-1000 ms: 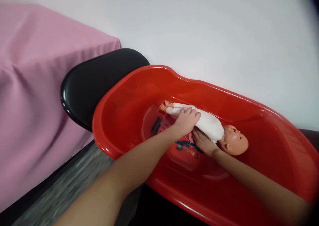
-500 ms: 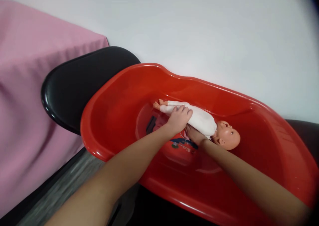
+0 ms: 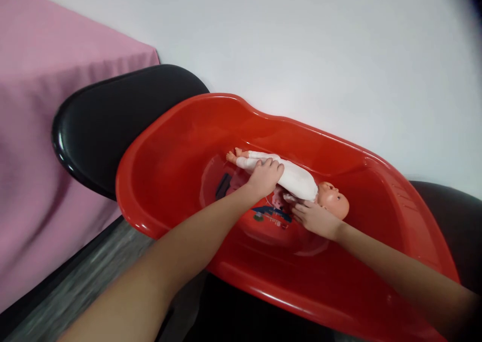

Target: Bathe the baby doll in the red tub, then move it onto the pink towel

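left hand (image 3: pixel 264 177) curled over doll (image 3: pixel 297 181) legs; hold softly | right hand (image 3: pixel 314 217) half open, fingers touch doll's side; lift its head too | red tub (image 3: pixel 158 151)

Bright even indoor light, glossy glare on the red tub (image 3: pixel 158 226) rim, dark vignetted corners, blurred lower-left edge.

Childcare training room, red baby tub (image 3: pixel 158 151), doll (image 3: pixel 297 181), pink-draped table (image 3: pixel 45 106)
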Motion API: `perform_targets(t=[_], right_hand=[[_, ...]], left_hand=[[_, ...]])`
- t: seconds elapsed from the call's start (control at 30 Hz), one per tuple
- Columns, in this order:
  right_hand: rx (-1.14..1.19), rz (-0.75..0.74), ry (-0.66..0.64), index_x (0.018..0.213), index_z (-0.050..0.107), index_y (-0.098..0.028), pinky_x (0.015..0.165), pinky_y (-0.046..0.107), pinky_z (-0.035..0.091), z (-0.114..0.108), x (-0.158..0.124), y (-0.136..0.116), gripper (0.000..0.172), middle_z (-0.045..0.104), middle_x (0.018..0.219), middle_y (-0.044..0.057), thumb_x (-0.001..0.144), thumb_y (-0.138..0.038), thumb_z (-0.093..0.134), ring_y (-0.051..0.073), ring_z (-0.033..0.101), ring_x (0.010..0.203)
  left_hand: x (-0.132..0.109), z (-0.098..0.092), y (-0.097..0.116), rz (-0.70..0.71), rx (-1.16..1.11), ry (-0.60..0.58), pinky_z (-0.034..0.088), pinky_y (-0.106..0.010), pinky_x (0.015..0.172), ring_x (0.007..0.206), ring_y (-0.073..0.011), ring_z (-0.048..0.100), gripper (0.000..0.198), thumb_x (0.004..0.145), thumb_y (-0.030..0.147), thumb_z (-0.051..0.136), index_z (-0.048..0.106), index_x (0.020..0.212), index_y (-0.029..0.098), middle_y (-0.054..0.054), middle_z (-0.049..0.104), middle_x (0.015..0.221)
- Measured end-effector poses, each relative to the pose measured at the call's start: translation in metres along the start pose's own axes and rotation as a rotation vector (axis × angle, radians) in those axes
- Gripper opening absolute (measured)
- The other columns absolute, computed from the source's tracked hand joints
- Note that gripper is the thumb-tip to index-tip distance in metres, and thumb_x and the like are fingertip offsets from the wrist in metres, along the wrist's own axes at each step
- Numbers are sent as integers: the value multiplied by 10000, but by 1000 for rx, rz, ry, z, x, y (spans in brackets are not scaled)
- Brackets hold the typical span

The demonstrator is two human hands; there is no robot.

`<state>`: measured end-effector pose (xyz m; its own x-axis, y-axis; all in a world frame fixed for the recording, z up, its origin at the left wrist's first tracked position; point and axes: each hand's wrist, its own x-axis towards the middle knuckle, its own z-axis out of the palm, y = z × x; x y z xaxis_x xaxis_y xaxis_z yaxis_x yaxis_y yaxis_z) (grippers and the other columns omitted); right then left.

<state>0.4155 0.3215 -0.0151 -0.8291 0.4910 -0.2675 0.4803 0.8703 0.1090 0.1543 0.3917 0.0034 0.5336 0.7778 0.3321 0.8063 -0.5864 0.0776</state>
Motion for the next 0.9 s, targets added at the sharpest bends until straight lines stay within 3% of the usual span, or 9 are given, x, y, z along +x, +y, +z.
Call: perform_targets(t=[0.13, 0.3, 0.37, 0.5, 0.63, 0.77, 0.9], right_hand=[[-252, -57, 23, 1141, 818, -112, 1113, 536, 520, -17, -38, 7, 433, 767, 1215, 196, 976, 51, 452, 336, 659, 1264], [-321, 220, 79, 1325, 750, -145, 1060, 572, 512, -50, -60, 7, 434, 708, 1361, 204, 1024, -50, 452, 363, 633, 1237], [-356, 288, 45, 1348, 735, -145, 1022, 574, 526, -54, -62, 6, 463, 702, 1356, 208, 1004, -40, 443, 374, 641, 1192], [-391, 272, -15, 1404, 703, -170, 940, 503, 562, -45, -65, 0, 524, 721, 1295, 173, 966, -8, 465, 363, 656, 1182], [-266, 289, -69, 1418, 703, -202, 924, 471, 575, -34, -77, -9, 517, 735, 1276, 154, 945, -44, 567, 358, 667, 1216], [19, 454, -216, 1254, 772, -221, 903, 431, 584, -37, -86, -20, 410, 759, 1242, 127, 965, -51, 536, 326, 689, 1225], [281, 609, -157, 1201, 728, -217, 881, 332, 555, -56, -76, -38, 272, 731, 1308, 115, 1030, -144, 528, 261, 712, 1187]], left_hand=[[-1, 3, -1, 21, 20, -4, 495, -528, 967, 1219, -357, 587, 353, 956, 81, 565, 624, 1304, 94, -163, 673, 1277], [-1, 6, -3, 26, 15, 3, 498, -515, 932, 1203, -355, 602, 318, 996, 79, 509, 638, 1287, 96, -160, 685, 1248], [-1, 7, -4, 30, 15, 0, 499, -504, 922, 1190, -354, 611, 316, 989, 72, 512, 644, 1276, 96, -161, 688, 1243], [-1, 8, -4, 45, 5, -42, 505, -495, 905, 1174, -361, 625, 309, 961, 63, 535, 667, 1237, 101, -162, 695, 1218], [-2, 6, -4, 34, 7, -117, 515, -489, 905, 1176, -361, 634, 294, 960, 72, 551, 685, 1219, 113, -170, 699, 1212], [-6, 4, -5, 38, 54, -190, 526, -509, 942, 1216, -367, 624, 317, 980, 80, 565, 691, 1270, 106, -184, 688, 1272], [-8, -5, -4, 28, 49, -305, 519, -524, 1004, 1304, -382, 599, 346, 1029, 80, 508, 698, 1318, 82, -216, 675, 1353]])
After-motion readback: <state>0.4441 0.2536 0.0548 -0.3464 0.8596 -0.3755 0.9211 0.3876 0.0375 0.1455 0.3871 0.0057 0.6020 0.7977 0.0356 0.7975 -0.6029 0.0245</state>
